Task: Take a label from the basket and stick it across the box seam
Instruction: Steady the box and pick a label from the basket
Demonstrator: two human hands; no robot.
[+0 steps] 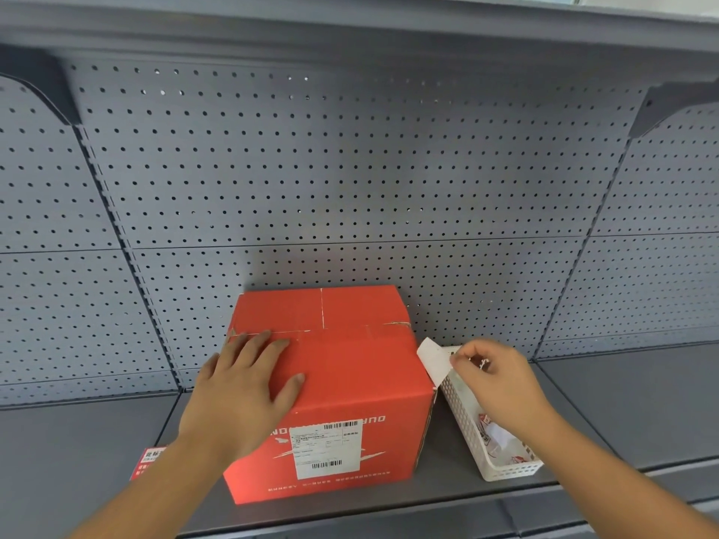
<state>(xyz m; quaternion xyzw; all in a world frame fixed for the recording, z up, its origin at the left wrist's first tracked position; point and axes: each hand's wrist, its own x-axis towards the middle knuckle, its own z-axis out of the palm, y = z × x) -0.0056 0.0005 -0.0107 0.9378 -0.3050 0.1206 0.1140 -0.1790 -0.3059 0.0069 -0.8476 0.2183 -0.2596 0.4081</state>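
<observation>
A red cardboard box (pixel 350 367) stands on the grey shelf, its top seam (pixel 334 331) running left to right, with a white shipping sticker on its front face. My left hand (pixel 245 387) lies flat on the box top, fingers spread, near the seam's left end. To the right of the box stands a white perforated basket (pixel 467 425) with several labels inside. My right hand (pixel 498 383) hovers over the basket and pinches a white label (pixel 434 362) by its edge, held just off the box's right top corner.
A grey pegboard wall (pixel 350 180) rises right behind the box. A red and white sticker (pixel 149 461) lies on the shelf (pixel 78 461) to the left of the box. An upper shelf (pixel 350 29) overhangs the space.
</observation>
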